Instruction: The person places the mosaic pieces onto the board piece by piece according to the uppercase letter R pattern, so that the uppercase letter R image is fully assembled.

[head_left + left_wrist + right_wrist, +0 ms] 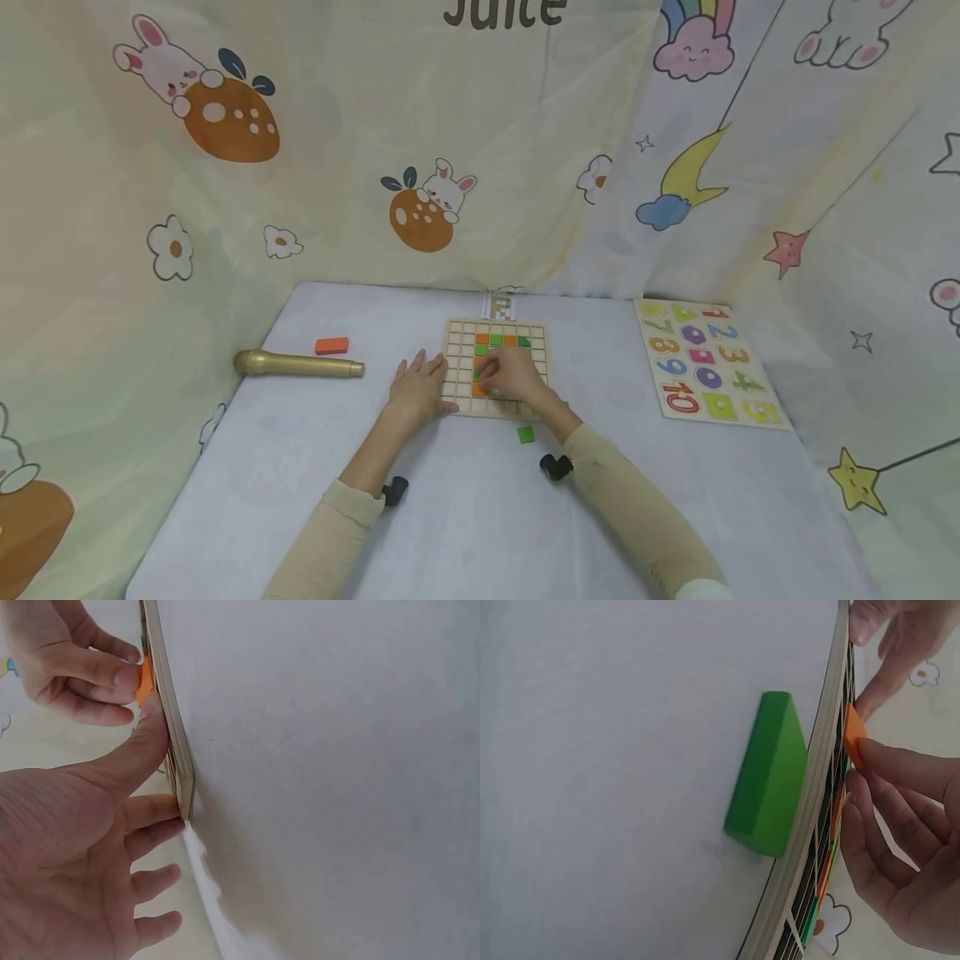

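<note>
A wooden grid board (459, 392) lies on the white table, with orange and green square tiles in a row and a column of its cells. My left hand (417, 390) rests at the board's left side, fingers spread and straight, thumb along the front edge near the corner. Over the board, my right hand (513, 375) pinches an orange tile (854, 736) between thumb and fingers, low in the tile column. In the left wrist view, that tile stands tilted on the board close to the left thumb. A green block (772, 780) lies just in front of the board.
A small pattern card (498, 306) lies behind the board. To the left are a gold toy microphone (300, 364) and an orange block (332, 346). A number puzzle board (705, 367) lies at the right. A printed cloth (330, 208) hangs behind the table.
</note>
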`<state>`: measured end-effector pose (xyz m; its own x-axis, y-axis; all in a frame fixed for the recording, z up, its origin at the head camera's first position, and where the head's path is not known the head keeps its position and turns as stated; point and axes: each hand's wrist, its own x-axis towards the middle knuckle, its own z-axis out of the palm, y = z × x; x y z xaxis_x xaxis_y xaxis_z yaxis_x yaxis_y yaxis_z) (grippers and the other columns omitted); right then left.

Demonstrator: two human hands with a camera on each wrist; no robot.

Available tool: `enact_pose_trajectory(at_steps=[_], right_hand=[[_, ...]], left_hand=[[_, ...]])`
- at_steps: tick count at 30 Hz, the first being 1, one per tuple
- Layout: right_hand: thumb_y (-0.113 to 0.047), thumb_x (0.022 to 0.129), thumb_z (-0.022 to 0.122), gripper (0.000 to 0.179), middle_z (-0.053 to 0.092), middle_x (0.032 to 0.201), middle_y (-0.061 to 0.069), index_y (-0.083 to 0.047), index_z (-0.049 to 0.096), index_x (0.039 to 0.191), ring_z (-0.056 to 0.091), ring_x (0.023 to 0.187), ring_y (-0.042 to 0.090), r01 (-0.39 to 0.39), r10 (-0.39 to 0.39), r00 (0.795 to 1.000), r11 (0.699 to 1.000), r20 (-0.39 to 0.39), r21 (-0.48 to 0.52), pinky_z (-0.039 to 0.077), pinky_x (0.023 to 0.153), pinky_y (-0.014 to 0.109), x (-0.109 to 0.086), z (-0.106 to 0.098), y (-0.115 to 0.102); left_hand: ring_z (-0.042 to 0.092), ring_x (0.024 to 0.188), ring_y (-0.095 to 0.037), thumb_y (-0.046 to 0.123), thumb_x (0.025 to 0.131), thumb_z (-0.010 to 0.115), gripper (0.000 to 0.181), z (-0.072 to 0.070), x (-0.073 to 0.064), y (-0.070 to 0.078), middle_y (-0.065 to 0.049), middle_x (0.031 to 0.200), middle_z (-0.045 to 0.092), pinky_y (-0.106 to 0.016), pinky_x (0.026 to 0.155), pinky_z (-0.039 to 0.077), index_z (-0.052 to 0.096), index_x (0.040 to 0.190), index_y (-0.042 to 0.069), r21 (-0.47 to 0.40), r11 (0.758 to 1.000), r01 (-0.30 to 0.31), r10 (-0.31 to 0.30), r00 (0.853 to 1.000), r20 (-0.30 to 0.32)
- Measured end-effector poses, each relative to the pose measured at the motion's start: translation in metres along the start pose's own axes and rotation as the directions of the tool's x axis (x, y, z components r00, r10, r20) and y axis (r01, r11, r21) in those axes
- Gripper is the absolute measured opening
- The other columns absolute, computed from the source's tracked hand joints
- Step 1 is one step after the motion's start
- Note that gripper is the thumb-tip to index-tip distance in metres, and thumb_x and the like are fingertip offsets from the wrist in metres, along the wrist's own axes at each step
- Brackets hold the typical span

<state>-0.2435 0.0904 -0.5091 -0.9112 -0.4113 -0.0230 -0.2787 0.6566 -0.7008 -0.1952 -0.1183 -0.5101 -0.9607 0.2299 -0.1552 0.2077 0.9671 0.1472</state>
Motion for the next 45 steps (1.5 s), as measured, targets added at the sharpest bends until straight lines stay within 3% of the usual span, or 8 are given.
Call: enact_pose_trajectory(at_steps=[7, 11, 23, 31, 45], right_hand=[[-0.003, 0.082, 0.088, 0.021, 0.074, 0.079, -0.003, -0.009, 0.079, 0.100, 0.067, 0.072, 0.008, 0.015, -0.016, 1.000, 0.997, -0.008, -0.080, 0.060, 0.074, 0.029, 0.004, 0.005, -0.002], [-0.003, 0.082, 0.088, 0.023, 0.075, 0.083, -0.003, -0.008, 0.079, 0.103, 0.068, 0.075, 0.008, 0.009, -0.010, 1.000, 0.998, -0.002, -0.060, 0.060, 0.076, 0.029, 0.002, 0.004, -0.001], [-0.005, 0.084, 0.087, 0.027, 0.078, 0.092, 0.004, -0.004, 0.078, 0.109, 0.072, 0.083, 0.014, 0.010, -0.011, 0.997, 1.000, -0.074, -0.016, 0.062, 0.080, 0.036, -0.023, -0.033, 0.011], [-0.006, 0.085, 0.086, 0.029, 0.078, 0.092, 0.003, -0.003, 0.078, 0.113, 0.073, 0.084, 0.017, -0.025, 0.023, 0.995, 0.999, -0.101, -0.024, 0.061, 0.079, 0.039, -0.044, -0.058, 0.021], [-0.001, 0.078, 0.088, 0.041, 0.076, 0.098, 0.005, -0.003, 0.075, 0.117, 0.069, 0.087, 0.019, -0.180, 0.180, 0.984, 0.981, -0.006, -0.072, 0.059, 0.077, 0.037, -0.077, -0.084, 0.064]], left_hand=[[0.019, 0.158, -0.040, 0.059, 0.085, 0.077, 0.100, 0.000, 0.000, -0.001, -0.010, 0.169, 0.032, -0.062, 0.126, 0.017, 0.039, 0.161, 0.006, 0.007, 1.000, -0.001, 0.001, 1.000, -0.003], [0.019, 0.158, -0.040, 0.059, 0.085, 0.077, 0.100, -0.001, 0.000, 0.000, -0.010, 0.169, 0.033, -0.062, 0.126, 0.018, 0.039, 0.161, 0.006, 0.007, 1.000, 0.006, -0.006, 1.000, 0.001], [0.020, 0.158, -0.040, 0.059, 0.084, 0.078, 0.101, -0.002, 0.000, 0.003, -0.010, 0.168, 0.034, -0.061, 0.126, 0.018, 0.040, 0.160, 0.006, 0.013, 1.000, 0.008, -0.008, 1.000, -0.009], [0.020, 0.158, -0.040, 0.060, 0.084, 0.077, 0.101, 0.001, 0.002, 0.002, -0.010, 0.169, 0.033, -0.061, 0.126, 0.018, 0.039, 0.161, 0.006, 0.025, 1.000, 0.010, -0.010, 1.000, -0.009], [0.019, 0.158, -0.040, 0.058, 0.085, 0.078, 0.100, 0.005, 0.004, 0.000, -0.011, 0.169, 0.033, -0.061, 0.127, 0.016, 0.038, 0.161, 0.006, 0.003, 1.000, 0.004, -0.004, 1.000, -0.010]])
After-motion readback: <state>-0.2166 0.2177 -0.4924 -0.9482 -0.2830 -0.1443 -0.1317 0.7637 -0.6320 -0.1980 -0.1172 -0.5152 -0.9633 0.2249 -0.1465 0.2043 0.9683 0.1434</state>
